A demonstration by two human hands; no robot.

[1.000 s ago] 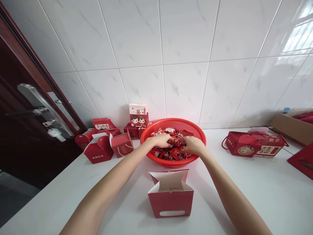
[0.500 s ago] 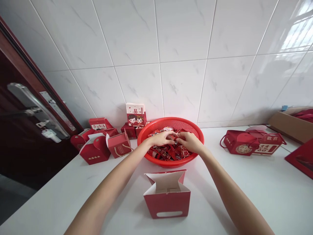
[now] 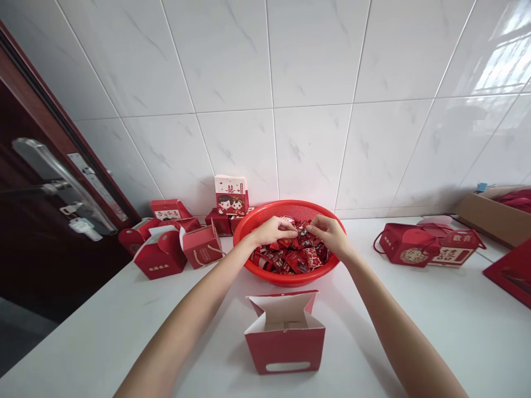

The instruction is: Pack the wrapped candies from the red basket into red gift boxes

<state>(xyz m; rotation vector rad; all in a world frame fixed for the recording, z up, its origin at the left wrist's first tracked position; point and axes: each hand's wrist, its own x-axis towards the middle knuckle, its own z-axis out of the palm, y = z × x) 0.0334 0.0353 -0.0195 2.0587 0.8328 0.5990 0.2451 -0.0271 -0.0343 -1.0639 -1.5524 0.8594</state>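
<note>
A round red plastic basket (image 3: 290,280) stands against the wall, filled with red-wrapped sweets (image 3: 290,257). Over its left half is my left hand (image 3: 277,231), fingers bent together at the sweets; whatever they hold is too small to make out. My right hand (image 3: 326,232) is over the right half, thumb and fingertips pinched on something I cannot make out. A gap separates the two hands. In front of the basket, between my forearms, stands an open red box (image 3: 286,348) with a white inside and a slot in its front.
Several red gift boxes (image 3: 161,260) cluster left of the basket, with a box showing two cartoon faces (image 3: 231,196) behind them. Two corded boxes (image 3: 409,243) sit at the right, near a cardboard carton (image 3: 487,218). A door handle (image 3: 62,182) is at far left.
My hands have moved apart over the basket, the right one shifting right and the left one slightly left. More sweets show between them.
</note>
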